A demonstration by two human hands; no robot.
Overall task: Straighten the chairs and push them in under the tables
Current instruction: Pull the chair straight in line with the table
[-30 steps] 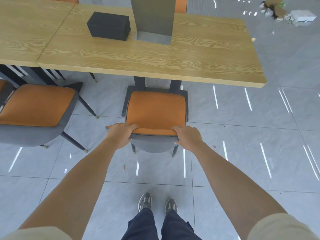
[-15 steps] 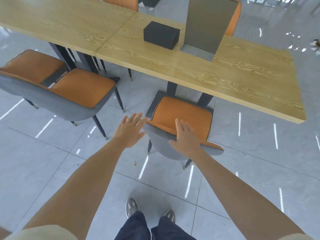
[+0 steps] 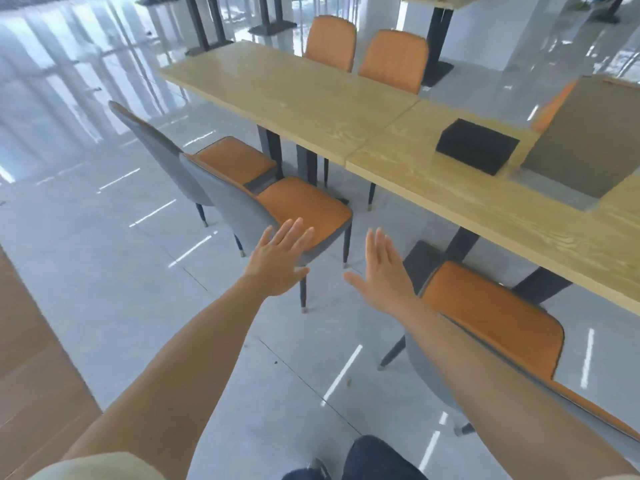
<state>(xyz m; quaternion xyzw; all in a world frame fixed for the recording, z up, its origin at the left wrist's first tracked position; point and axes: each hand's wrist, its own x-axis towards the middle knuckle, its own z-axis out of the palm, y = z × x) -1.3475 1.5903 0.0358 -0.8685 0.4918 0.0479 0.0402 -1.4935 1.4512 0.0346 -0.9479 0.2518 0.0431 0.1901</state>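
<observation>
A long wooden table (image 3: pixel 311 98) runs from upper left to the right edge, butted end to end against a second table (image 3: pixel 485 209). On the second table stand a black box (image 3: pixel 476 147) and, just beside it to the right, a tall grey stand (image 3: pixel 588 140).

Three grey-backed chairs with orange seats stand on the near side of the tables. The near chair (image 3: pixel 491 317) sits at lower right, its seat partly under the second table's edge, its back crossed by the right forearm. The middle chair (image 3: pixel 304 209) stands out from the table, angled, seat clear of the tabletop. The far chair (image 3: pixel 235 157) is just behind it, touching or nearly touching it, also pulled out. Two more orange chair backs (image 3: pixel 393 60) show beyond the first table.

The left hand (image 3: pixel 277 261) is open, fingers spread, palm down, over the middle chair's seat edge; whether it touches cannot be told. The right hand (image 3: pixel 382 271) is open too, fingers together, holding nothing, between the middle and near chairs. The hands are apart.
</observation>
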